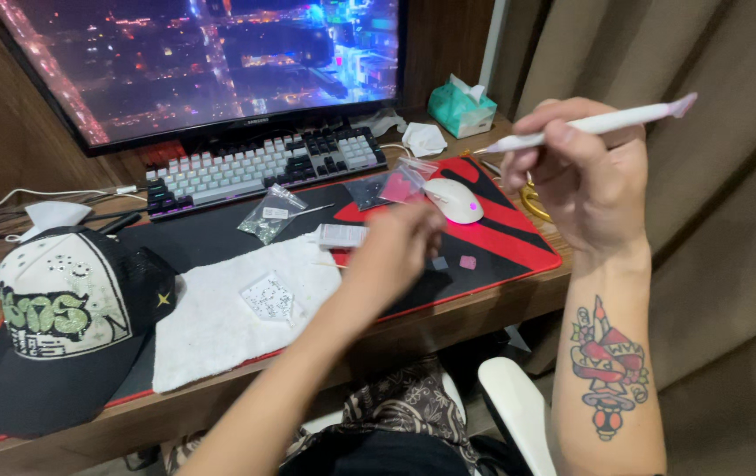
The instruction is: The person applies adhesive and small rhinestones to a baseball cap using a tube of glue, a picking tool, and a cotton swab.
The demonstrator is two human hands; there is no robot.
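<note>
- Pinching a white pen-shaped tool (pixel 594 124) between thumb and fingers, the right hand (pixel 582 172) is raised above the right end of the worktop (pixel 484 308), with the tool's angled tip pointing up and to the right.
- The right forearm stands upright and bears a red and green tattoo (pixel 609 366).
- The left hand (pixel 400 242) reaches over the black and red desk mat (pixel 501 238); it is blurred, its fingers curled together, and I cannot tell whether it grips anything.
- Just beside the left hand lie a small white box (pixel 341 235), a grey square (pixel 439 263) and a pink square (pixel 468 262) on the mat.
- A white computer mouse (pixel 454 199) sits on the red part of the mat, just beyond the left hand, with small clear bags (pixel 391 187) next to it.
- A white cloth (pixel 219 317) is spread on the mat under the left forearm; a small clear bag with pale bits (pixel 269 298) lies on it.
- Another clear bag (pixel 270 213) lies between the cloth and the keyboard (pixel 263 166).
- Behind the keyboard stands a monitor (pixel 210 62) showing a night city scene.
- A black and white cap (pixel 69 308) rests at the left end of the mat, well apart from both hands.
- A green tissue pack (pixel 460 107) sits at the back right corner, by a beige curtain (pixel 730 220).
</note>
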